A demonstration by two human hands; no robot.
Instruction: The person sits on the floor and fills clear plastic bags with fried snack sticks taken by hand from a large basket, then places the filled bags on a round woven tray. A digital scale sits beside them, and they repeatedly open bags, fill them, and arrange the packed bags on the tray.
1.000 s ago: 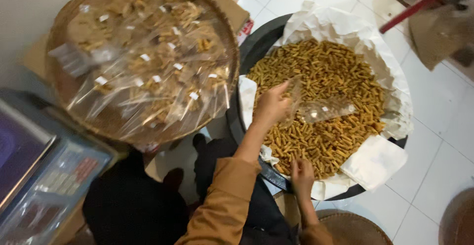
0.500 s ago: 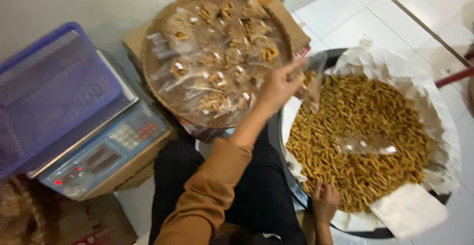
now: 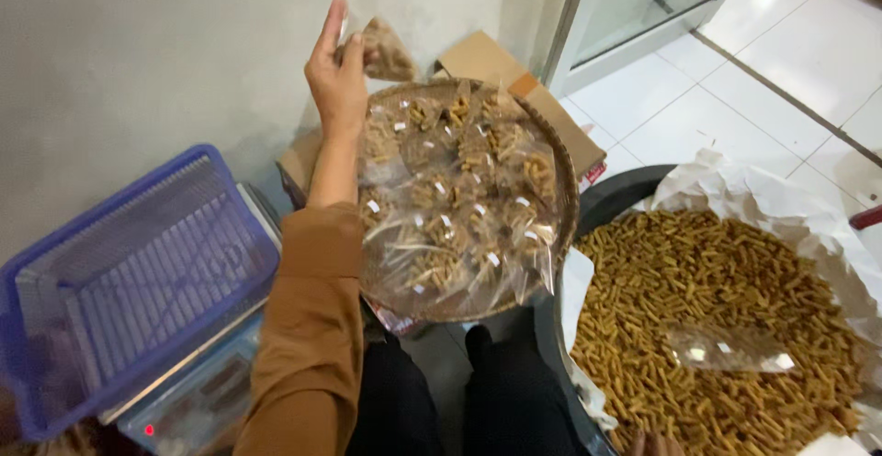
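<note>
At the bottom edge of the frame, right of centre, only the fingertips of the right hand (image 3: 650,441) showed, resting at the near rim of the large dark tub (image 3: 614,197); whether they were clenched or loose could not be told. That tub, lined with white paper (image 3: 735,190), filled the lower right and held a heap of golden stick snacks (image 3: 698,300), with one clear filled bag (image 3: 726,348) lying on top. In the lower left, a blue plastic basket (image 3: 129,281) sat on a weighing scale (image 3: 197,401). Up the centre ran the left arm in a brown sleeve (image 3: 308,327), stretched straight away from the body, forearm bare. Beside it, in the middle of the frame, lay a round woven tray (image 3: 562,190) piled with small clear packets of snacks (image 3: 459,208), resting on a cardboard box (image 3: 487,61). Farthest, at the upper centre, the left hand (image 3: 336,79) was raised with fingers pointing up, pinching a small filled snack bag (image 3: 384,50) above the tray's far rim, against the grey wall (image 3: 165,52).
</note>
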